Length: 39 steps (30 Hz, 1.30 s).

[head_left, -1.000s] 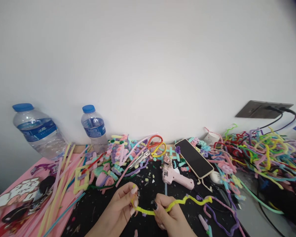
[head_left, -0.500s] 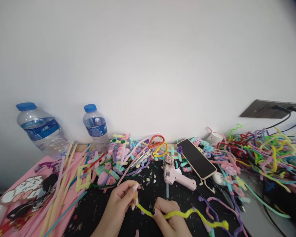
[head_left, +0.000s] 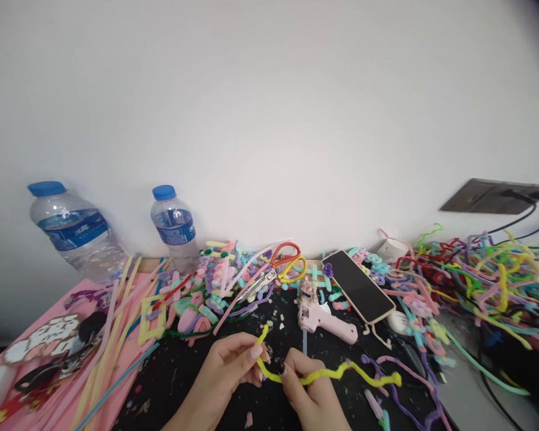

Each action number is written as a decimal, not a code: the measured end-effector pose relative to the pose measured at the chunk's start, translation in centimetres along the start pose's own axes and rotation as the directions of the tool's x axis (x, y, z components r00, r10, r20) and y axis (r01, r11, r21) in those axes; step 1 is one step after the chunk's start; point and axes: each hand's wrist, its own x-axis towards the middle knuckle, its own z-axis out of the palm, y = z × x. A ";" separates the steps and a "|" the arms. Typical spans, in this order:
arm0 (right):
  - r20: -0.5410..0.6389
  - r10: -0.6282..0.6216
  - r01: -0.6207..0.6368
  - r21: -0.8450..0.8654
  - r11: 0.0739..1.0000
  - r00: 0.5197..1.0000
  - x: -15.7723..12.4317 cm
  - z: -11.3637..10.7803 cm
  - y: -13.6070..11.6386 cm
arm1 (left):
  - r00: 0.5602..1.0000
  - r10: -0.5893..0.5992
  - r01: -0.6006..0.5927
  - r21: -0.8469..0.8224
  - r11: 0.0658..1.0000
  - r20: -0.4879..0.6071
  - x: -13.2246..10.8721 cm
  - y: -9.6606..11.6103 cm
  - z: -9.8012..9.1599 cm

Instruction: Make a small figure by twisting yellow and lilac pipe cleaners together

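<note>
A wavy yellow pipe cleaner (head_left: 326,373) runs between my two hands over the black work surface. My left hand (head_left: 227,374) pinches it near one end, and a short tip sticks up above the thumb. With thumb and forefinger, my right hand (head_left: 312,389) grips it farther along; the loose end trails out to the right, past the knuckles. Just beyond my right hand lies a pink glue gun (head_left: 326,323). Scissors (head_left: 276,272) with one red and one yellow handle rest on the craft pieces behind.
Two water bottles (head_left: 78,230) stand against the wall at left. Pipe cleaners (head_left: 112,341) lie on pink sheets there. A phone (head_left: 359,287) rests right of centre. A tangled pipe-cleaner heap (head_left: 498,275) fills the right, below a wall socket (head_left: 489,196) with black cables.
The yellow pipe cleaner's left end now points up above my left thumb, where before it was inside the fingers. Its right end has shifted slightly left and up.
</note>
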 end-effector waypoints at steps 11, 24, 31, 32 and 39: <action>0.042 0.031 -0.036 0.110 0.993 0.999 -0.1 0.1 -0.2 | 0.992 -0.076 0.101 -0.265 0.959 0.103 0.1 0.0 -0.2; -0.076 0.130 -0.078 0.480 0.874 0.989 0.5 -0.2 -0.5 | 0.996 -0.055 0.028 -0.355 0.934 -0.065 0.8 0.0 -1.1; -0.186 0.156 -0.072 0.391 0.917 0.970 0.7 -0.7 0.3 | 0.994 0.066 -0.059 0.078 0.995 -0.088 0.4 0.4 -0.8; -0.198 0.150 -0.066 0.379 0.923 0.969 0.7 -0.8 0.4 | 0.991 0.091 -0.075 0.149 0.986 -0.103 0.4 0.4 -0.9; -0.111 0.091 -0.056 0.288 0.956 0.990 0.9 -1.1 0.2 | 0.990 0.133 -0.112 0.321 0.940 -0.045 0.7 0.2 -1.3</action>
